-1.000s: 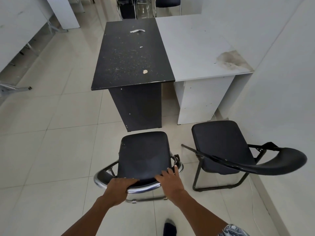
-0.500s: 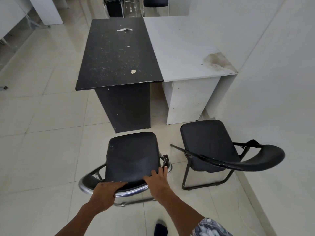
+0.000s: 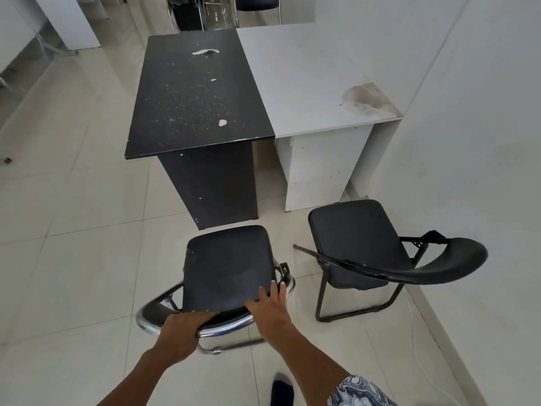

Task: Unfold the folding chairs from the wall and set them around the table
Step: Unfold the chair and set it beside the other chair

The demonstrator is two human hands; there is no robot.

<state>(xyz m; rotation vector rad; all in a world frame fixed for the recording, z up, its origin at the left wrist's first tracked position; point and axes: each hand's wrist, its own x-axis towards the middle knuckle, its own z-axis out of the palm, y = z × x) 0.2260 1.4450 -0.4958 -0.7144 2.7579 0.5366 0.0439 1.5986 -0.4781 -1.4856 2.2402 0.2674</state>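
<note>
An unfolded black folding chair with a chrome frame [image 3: 225, 271] stands right in front of me, its seat facing the near end of the black table [image 3: 196, 95]. My left hand [image 3: 183, 325] grips the chrome backrest rail from above. My right hand [image 3: 270, 306] rests on the rear right of the seat, fingers spread over the edge by the rail. A second unfolded chair, black-framed [image 3: 360, 244], stands to the right beside the wall, in front of the white table [image 3: 310, 77].
The white wall [image 3: 468, 142] runs along the right, close to the second chair's backrest. More chairs [image 3: 257, 4] stand beyond the tables' far end. White furniture [image 3: 67, 22] lines the far left. My dark shoe [image 3: 282, 392] is on the tiled floor.
Both hands stay on the chrome chair. The view has shifted a little sideways; the chair sits slightly nearer the black table's end than a second ago.
</note>
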